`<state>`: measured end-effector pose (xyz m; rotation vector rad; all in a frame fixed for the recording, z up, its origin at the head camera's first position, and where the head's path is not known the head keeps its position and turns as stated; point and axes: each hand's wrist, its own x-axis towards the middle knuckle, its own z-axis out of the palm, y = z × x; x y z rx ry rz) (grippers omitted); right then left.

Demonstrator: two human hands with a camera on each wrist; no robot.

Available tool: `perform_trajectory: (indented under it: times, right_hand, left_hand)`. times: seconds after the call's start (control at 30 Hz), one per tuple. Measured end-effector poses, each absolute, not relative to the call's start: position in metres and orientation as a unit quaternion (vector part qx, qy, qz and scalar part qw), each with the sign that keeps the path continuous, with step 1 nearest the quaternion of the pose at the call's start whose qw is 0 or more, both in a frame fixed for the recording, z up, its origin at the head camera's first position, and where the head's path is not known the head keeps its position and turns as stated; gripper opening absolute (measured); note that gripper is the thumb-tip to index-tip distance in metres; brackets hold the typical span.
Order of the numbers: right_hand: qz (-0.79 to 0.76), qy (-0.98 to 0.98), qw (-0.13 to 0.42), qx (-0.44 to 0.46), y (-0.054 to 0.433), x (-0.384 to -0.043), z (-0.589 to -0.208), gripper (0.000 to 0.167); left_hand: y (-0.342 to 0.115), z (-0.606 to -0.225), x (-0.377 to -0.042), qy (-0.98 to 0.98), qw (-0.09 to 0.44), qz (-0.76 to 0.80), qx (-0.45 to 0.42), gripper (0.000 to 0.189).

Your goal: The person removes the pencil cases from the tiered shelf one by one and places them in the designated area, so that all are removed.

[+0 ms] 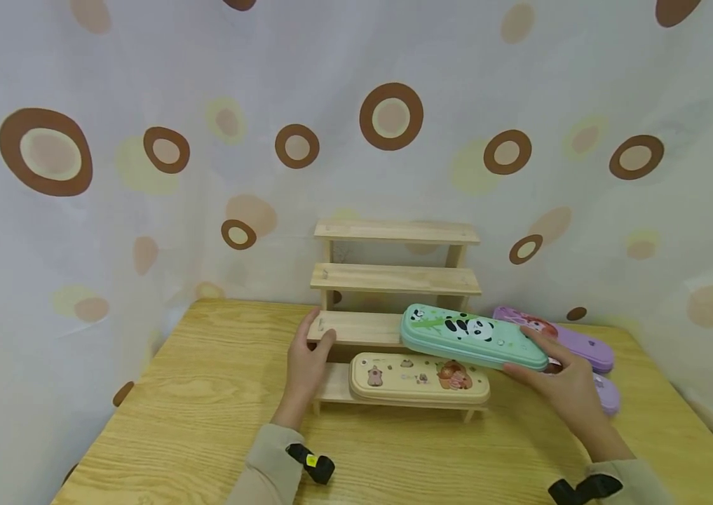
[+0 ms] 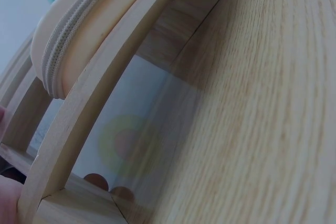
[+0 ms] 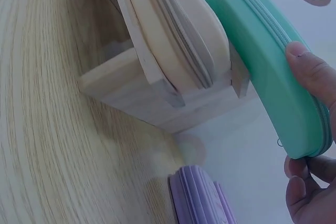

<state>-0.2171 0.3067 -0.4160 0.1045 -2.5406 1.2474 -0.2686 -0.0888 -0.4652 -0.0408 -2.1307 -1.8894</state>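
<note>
My right hand grips the right end of a mint green pencil case with panda pictures, thumb on one face and fingers on the other. Its left part is over the second-lowest step of a wooden tiered rack; whether it touches the step, I cannot tell. At that step's left end, my left hand holds the rack, thumb at the front edge. A cream pencil case lies on the bottom step below. In the right wrist view the zipper side of the green case shows.
Behind the right hand, a purple pencil case and a lilac one lie on the wooden table, partly hidden. The rack's two upper steps bear nothing. A spotted curtain hangs close behind the rack.
</note>
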Motion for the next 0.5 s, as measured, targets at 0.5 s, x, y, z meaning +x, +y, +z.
perform_trajectory:
  times: [0.5]
  right_hand:
    - [0.427,-0.888,0.171,-0.002,0.349,-0.196,-0.417,0.071]
  left_hand:
    - [-0.09,-0.464,-0.268,-0.742,0.144,-0.654,-0.015,0.055]
